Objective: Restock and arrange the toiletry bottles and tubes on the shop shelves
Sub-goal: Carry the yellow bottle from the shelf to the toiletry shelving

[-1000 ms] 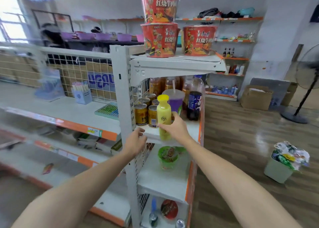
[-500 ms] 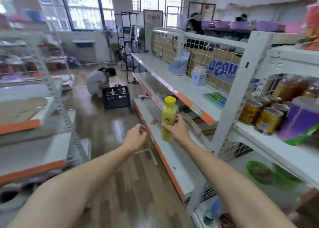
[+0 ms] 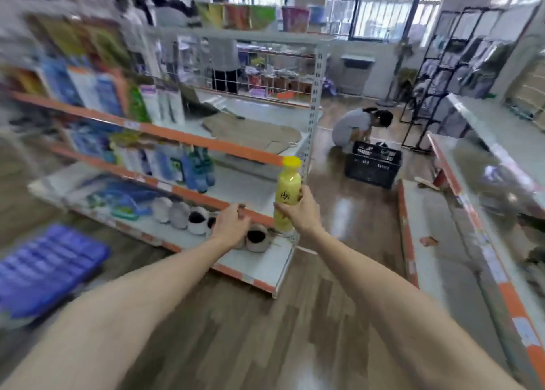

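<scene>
A yellow bottle (image 3: 287, 195) with a yellow cap and dark lettering is held upright, clasped by the right hand (image 3: 298, 212); the left hand (image 3: 231, 226) is loosely curled, nothing held.

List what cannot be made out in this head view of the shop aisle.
- Yellow bottle: label print too small to read; the right hand covers its middle.
- Left hand: seen from behind, so what its fingertips touch is hidden.
- Packets on the left shelf unit: motion blur hides what they are.
- Black crate: contents too far off to tell.
- Blue crate: cut by the left edge and blurred.
</scene>
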